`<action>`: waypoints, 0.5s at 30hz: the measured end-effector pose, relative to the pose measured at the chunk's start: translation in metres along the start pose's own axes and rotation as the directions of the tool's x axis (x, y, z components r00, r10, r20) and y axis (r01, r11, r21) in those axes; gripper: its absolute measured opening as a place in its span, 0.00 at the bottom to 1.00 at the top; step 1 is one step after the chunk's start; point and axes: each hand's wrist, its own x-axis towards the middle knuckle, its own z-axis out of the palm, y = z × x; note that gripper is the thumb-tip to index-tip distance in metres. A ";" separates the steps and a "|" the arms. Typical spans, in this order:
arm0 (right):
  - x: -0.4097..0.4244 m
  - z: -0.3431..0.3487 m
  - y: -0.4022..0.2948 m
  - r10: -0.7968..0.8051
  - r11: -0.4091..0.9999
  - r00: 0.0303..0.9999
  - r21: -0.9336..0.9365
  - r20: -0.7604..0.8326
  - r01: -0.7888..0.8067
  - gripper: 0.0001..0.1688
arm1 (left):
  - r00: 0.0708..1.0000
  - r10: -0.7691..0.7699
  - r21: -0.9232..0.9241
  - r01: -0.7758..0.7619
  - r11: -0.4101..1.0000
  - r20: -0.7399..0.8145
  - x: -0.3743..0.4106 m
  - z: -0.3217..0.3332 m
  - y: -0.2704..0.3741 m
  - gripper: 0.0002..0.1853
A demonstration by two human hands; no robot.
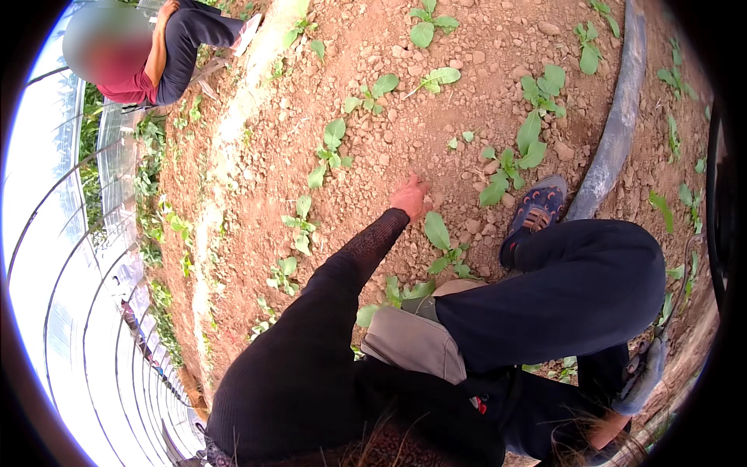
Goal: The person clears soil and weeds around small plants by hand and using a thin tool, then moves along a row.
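Observation:
Bare and stretched out from a black sleeve, my left hand (410,197) is at the stony soil (373,192); whether its fingers hold anything is hard to see. Just below it grows a leafy green seedling (446,242), and another seedling (331,152) stands to its upper left. At the lower right my right hand (642,370), in a grey-blue work glove, is beside my dark trouser leg, with a dark object against its fingers that I cannot make out. A light-green plant (435,80) lies on the soil above my left hand.
A grey hose (618,128) runs down the right, beside my patterned shoe (538,204). More seedlings (506,175) grow near that shoe. Another person (169,52) sits at the upper left. Hoops and plastic sheeting of a greenhouse (58,233) line the left side.

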 end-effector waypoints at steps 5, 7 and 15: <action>-0.001 0.004 -0.012 0.298 0.921 0.955 0.262 0.010 -0.290 0.23 | 0.999 -0.008 0.023 0.007 1.000 0.036 -0.001 -0.007 0.008 0.30; -0.001 0.005 -0.013 0.325 0.908 0.946 0.287 -0.018 -0.306 0.23 | 0.998 -0.015 0.018 0.014 1.000 0.059 -0.001 -0.007 0.008 0.30; -0.003 0.002 -0.012 0.304 0.913 0.952 0.280 0.015 -0.296 0.23 | 0.996 0.072 0.065 -0.076 0.995 0.056 -0.005 -0.006 0.001 0.25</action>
